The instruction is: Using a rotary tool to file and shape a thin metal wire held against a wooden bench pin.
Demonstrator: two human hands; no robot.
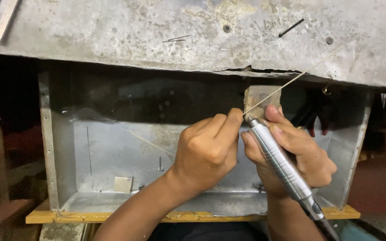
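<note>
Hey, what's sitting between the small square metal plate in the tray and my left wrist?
In the head view, the stretch of tray floor between the square plate and the left hand holds only a small dark bit; an upright pin stands just above it.

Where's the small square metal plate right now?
In the head view, the small square metal plate lies flat on the metal tray's floor, lower left, left of the left hand and beside a few thin pins.

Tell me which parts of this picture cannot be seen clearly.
Head view only:
- Tool tip: hidden behind the left hand fingers.
- Tool's rear end: cut off by the bottom edge.
- Where the wire meets the block: covered by the fingers.
- Right hand palm: hidden behind the tool.
- Tray back: too dark.
</note>
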